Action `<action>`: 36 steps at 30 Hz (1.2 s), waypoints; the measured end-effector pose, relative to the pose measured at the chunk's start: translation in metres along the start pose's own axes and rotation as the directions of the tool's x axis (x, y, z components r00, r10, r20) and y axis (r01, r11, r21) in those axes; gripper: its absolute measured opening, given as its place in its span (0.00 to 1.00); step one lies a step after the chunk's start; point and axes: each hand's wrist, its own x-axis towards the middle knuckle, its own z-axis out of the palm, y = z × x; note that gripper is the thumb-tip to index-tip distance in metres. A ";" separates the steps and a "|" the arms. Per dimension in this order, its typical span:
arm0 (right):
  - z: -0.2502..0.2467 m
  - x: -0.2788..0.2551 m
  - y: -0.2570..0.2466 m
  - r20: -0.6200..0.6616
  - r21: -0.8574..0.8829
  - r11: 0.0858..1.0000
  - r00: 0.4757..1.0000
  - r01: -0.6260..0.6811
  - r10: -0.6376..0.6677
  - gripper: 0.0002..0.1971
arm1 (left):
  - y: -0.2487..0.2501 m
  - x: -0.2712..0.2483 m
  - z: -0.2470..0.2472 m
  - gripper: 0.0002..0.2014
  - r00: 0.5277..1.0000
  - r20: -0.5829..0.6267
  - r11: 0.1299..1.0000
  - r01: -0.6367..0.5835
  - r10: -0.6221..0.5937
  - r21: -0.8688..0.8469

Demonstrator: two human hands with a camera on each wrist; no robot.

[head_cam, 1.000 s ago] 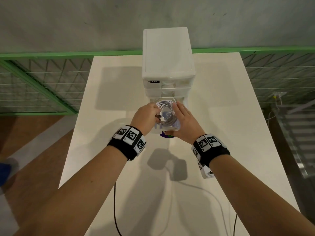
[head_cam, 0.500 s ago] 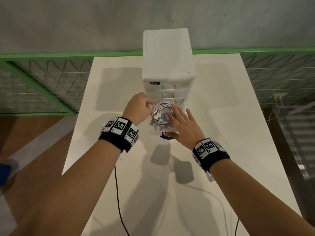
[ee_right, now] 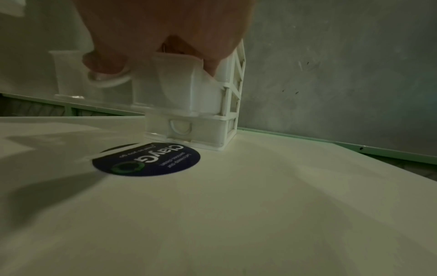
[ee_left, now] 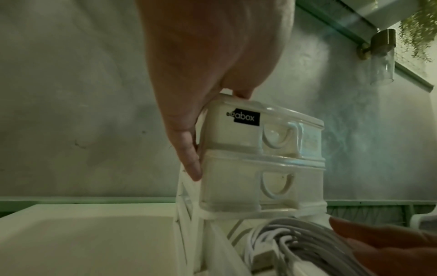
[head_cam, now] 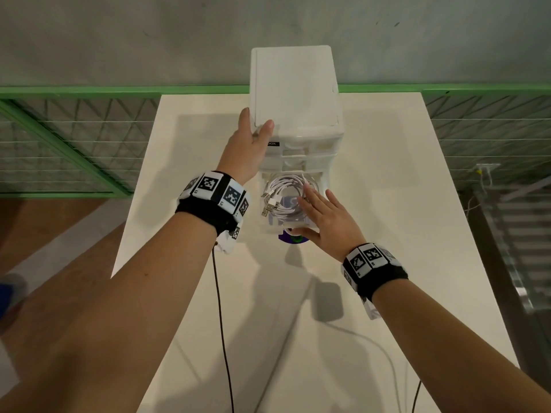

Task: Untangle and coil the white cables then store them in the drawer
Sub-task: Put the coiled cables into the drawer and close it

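Observation:
A white drawer unit [head_cam: 295, 84] stands at the back of the white table [head_cam: 387, 204]. One lower drawer [head_cam: 326, 186] is pulled out toward me. A coil of white cables [head_cam: 283, 198] with several USB plugs lies inside it. My left hand [head_cam: 256, 126] grips the unit's top front left corner, thumb on top and fingers [ee_left: 187, 149] down the left side. My right hand [head_cam: 310, 210] lies flat over the coil's right part, fingers straight. Its thumb [ee_right: 101, 65] rests at the drawer's front handle. The left wrist view shows the cables [ee_left: 295, 240] below the shut upper drawers [ee_left: 236, 134].
A round dark blue sticker [head_cam: 293, 238] lies on the table under the drawer's front. A black wire [head_cam: 222, 323] and a white wire [head_cam: 381, 347] trail from my wrists over the near table. A green railing [head_cam: 89, 90] runs behind the table; floor drops off on both sides.
My left hand let go of the coil and rose to the unit's top left corner. My right hand flattened over the cables, which now lie in the drawer.

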 end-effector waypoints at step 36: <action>-0.019 0.062 -0.037 0.366 -0.195 0.969 0.928 0.152 -0.072 0.46 | -0.004 0.006 -0.001 0.32 1.000 0.008 0.999 -0.003 0.003 0.046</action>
